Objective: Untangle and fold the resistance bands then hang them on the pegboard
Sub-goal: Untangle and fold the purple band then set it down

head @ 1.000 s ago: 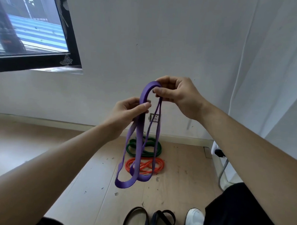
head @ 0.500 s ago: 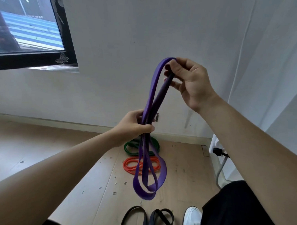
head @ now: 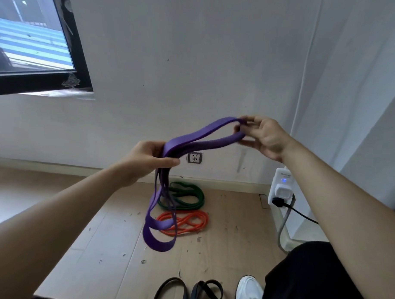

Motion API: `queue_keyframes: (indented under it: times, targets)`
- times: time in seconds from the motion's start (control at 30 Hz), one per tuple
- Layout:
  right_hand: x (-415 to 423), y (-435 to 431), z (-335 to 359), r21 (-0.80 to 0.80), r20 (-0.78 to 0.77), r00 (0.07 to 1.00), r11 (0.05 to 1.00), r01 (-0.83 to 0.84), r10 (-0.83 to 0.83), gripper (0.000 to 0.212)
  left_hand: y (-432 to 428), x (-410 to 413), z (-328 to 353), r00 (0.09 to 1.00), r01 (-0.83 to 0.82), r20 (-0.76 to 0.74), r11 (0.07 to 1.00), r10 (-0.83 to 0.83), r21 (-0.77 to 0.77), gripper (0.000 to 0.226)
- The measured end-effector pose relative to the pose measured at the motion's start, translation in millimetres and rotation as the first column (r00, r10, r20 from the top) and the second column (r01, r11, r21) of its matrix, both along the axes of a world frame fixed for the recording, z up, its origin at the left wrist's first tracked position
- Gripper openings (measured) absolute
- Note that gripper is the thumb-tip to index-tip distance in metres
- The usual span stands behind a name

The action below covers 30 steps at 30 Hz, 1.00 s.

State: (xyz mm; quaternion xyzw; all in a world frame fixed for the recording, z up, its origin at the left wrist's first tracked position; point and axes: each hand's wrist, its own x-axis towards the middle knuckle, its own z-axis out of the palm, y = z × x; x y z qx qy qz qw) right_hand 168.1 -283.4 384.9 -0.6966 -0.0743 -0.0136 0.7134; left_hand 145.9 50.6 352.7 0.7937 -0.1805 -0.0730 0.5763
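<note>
I hold a purple resistance band (head: pixel 199 138) in the air with both hands. My right hand (head: pixel 263 138) pinches one looped end up at the right. My left hand (head: pixel 147 157) grips the doubled strands lower at the left, and the rest hangs down from it in two loops over the floor. A green band (head: pixel 190 198) lies coiled on the floor near the wall. An orange band (head: pixel 189 223) lies coiled just in front of it. Black bands (head: pixel 187 291) lie at the bottom edge. No pegboard is in view.
A white wall with a socket (head: pixel 194 157) faces me. A black-framed window (head: pixel 39 43) is at upper left. A white device (head: pixel 282 190) with a plugged black cable stands at the right. My white shoe (head: pixel 248 291) and dark trouser leg are at bottom right.
My right hand has dropped and swung out to the right with its end of the purple band. My left hand rose slightly, so the held stretch now runs nearly level.
</note>
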Motion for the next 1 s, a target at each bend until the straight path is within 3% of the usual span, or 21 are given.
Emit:
queue_keyframes:
  times: [0.07, 0.17, 0.27, 0.33, 0.4, 0.47, 0.57, 0.67, 0.87, 1.0]
  targets:
    - [-1.2, -8.1, -17.0, -0.276, -0.119, 0.989, 0.954, -0.115, 0.085, 0.03, 8.5, -0.2, 3.7, 1.0, 0.001, -0.001, 1.0, -0.001, -0.021, 0.026]
    - [-3.8, 4.0, -38.4, -0.602, -0.302, 0.934, 0.721, -0.344, 0.193, 0.029, 12.8, -3.1, 7.7, 1.0, 0.021, -0.007, 0.996, -0.022, -0.09, 0.044]
    - [-5.7, 31.6, -51.3, -0.655, -0.387, 0.891, 0.608, -0.448, 0.239, 0.04, 9.8, -6.1, 11.8, 0.999, 0.039, -0.024, 0.989, -0.043, -0.141, 0.05]
    - [-10.2, 49.3, -45.2, -0.695, -0.382, 0.885, 0.547, -0.466, 0.267, 0.065, 8.5, -8.0, 14.1, 0.997, 0.062, -0.029, 0.988, -0.067, -0.139, 0.043]
    - [-15.4, 64.7, -31.1, -0.683, -0.308, 0.902, 0.589, -0.431, 0.302, 0.087, 7.8, -9.3, 14.7, 0.996, 0.089, -0.018, 0.99, -0.092, -0.113, 0.042]
    - [-22.4, 84.5, -14.7, -0.601, -0.206, 0.906, 0.683, -0.415, 0.369, 0.091, 5.7, -11.7, 15.9, 0.994, 0.107, -0.005, 0.991, -0.108, -0.085, 0.044]
    - [-30.9, 116.7, -2.1, -0.586, -0.046, 0.905, 0.723, -0.367, 0.422, 0.058, 2.4, -14.2, 18.2, 0.993, 0.113, -0.007, 0.989, -0.114, -0.1, 0.043]
    - [-34.5, 127.2, 5.4, -0.655, 0.033, 0.909, 0.696, -0.295, 0.416, 0.033, 4.4, -14.9, 19.8, 0.99, 0.141, -0.012, 0.986, -0.143, -0.089, 0.044]
    - [-37.7, 111.9, 37.2, -0.802, 0.076, 0.921, 0.572, -0.172, 0.383, 0.025, -10.4, -24.1, 13.1, 0.985, 0.114, 0.124, 0.991, -0.122, 0.072, 0.056]
    - [-41.5, 104.8, 52.4, -0.782, 0.199, 0.917, 0.62, -0.064, 0.345, 0.023, -20.6, -23.3, -0.7, 0.991, 0.094, 0.092, 0.993, -0.1, 0.071, 0.043]
